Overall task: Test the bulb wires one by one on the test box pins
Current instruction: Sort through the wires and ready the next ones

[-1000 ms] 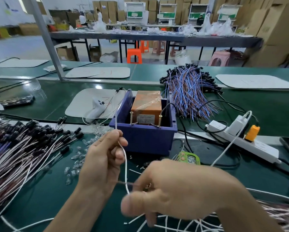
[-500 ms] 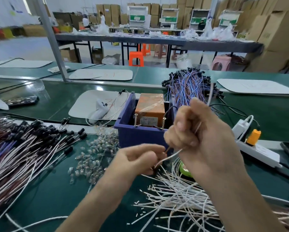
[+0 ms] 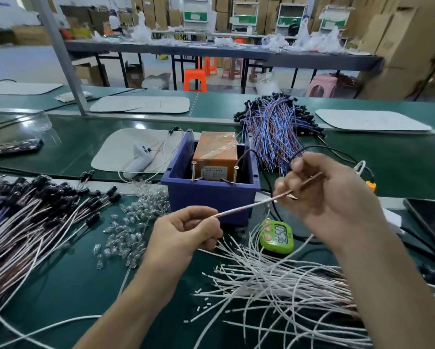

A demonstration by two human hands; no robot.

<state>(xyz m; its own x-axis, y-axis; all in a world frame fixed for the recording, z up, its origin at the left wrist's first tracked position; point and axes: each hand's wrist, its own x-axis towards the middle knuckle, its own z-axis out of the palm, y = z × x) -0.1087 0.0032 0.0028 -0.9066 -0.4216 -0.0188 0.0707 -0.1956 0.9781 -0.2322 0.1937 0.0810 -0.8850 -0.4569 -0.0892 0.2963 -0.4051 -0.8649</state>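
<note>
1 wire (image 3: 246, 206) seemingly pinched: left fingers (image 3: 198, 214), right fingers (image 3: 284, 185).

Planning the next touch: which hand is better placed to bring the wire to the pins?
Probably the right hand: it pinches the wire up beside the test box, near the height of the pins; the left hand grips it lower, in front.

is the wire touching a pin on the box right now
No, the wire is held between the left hand and the right hand in front of the box, clear of both pins.
</note>
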